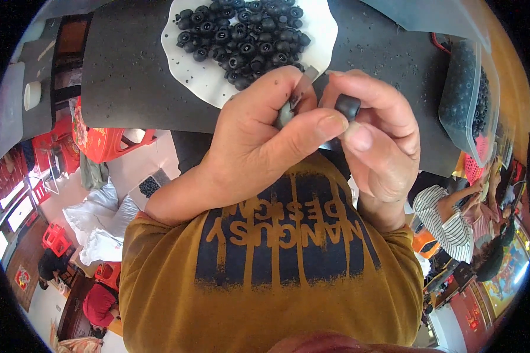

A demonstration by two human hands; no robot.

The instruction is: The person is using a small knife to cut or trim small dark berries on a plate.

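Note:
In my closed left hand [250, 132] is a small flat blade [305, 82], pinched between the thumb and the curled fingers. A small black rounded part [347, 107], apparently rubber, is held between the thumb and fingers of my right hand [386, 126]. My left thumb reaches across and its tip meets that part. Both hands are close together over the near edge of the table. Just beyond them, a white plate [321, 32] with a wavy rim carries a pile of similar black parts [241, 44], several with a hole on top.
A clear plastic tub [458, 97] with many black pieces stands at the right. Dark crumbs are scattered over the dark grey table [129, 65]. White sacks [97, 215] and a red stool [56, 238] are on the left; a person in stripes [444, 220] is at the right.

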